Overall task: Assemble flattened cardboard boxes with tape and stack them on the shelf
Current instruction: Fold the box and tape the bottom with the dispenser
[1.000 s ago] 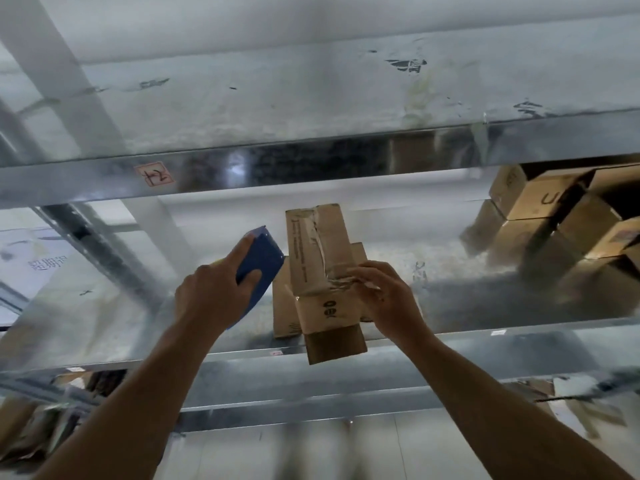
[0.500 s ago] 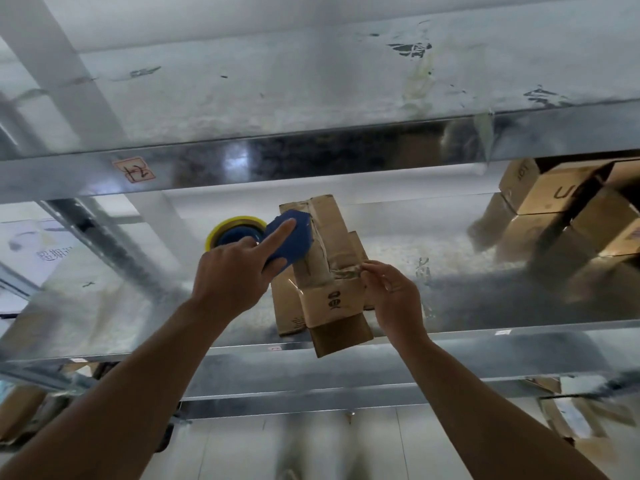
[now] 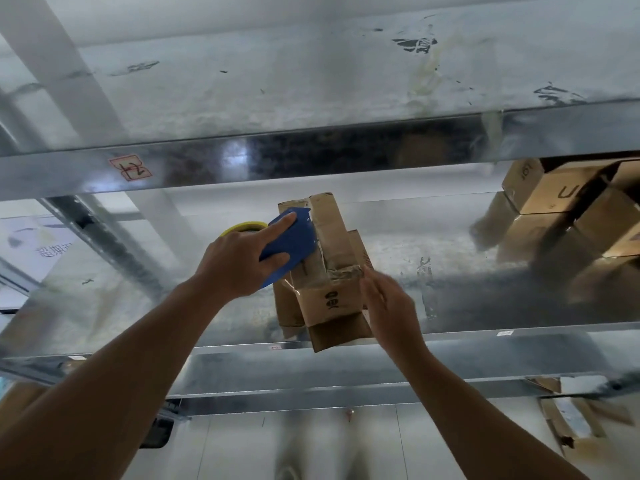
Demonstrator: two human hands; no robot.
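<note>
We are looking up at a big shiny metal shelf (image 3: 450, 265), and another shelf board (image 3: 311, 81) is hanging over it like a roof. Far to the right, a pile of brown boxes (image 3: 568, 216) is sitting on the shelf, well apart from our hands.

In the middle, 1 long cardboard box (image 3: 329, 299) is lying on the shelf near the front edge. Its near end is sticking out a little over that edge. A strip of crinkled clear tape is crossing its top. More flat cardboard is peeking out from behind it, on the left and on the right.

Our left hand (image 3: 235, 261) is gripping a blue tape dispenser (image 3: 291, 240). 1 finger is lying straight along the top, and the thumb is curling under it. The dispenser is pressing against the upper left part of the box.

Our right hand (image 3: 391, 306) is reaching up just beside the right side of the box, with its fingertips by the crinkled tape. It is blurry, so we cannot tell if it is pinching anything.

A yellow tape roll (image 3: 242, 227) is showing behind the left hand. A small red label (image 3: 131, 167) is sticking to the front of the upper board.
</note>
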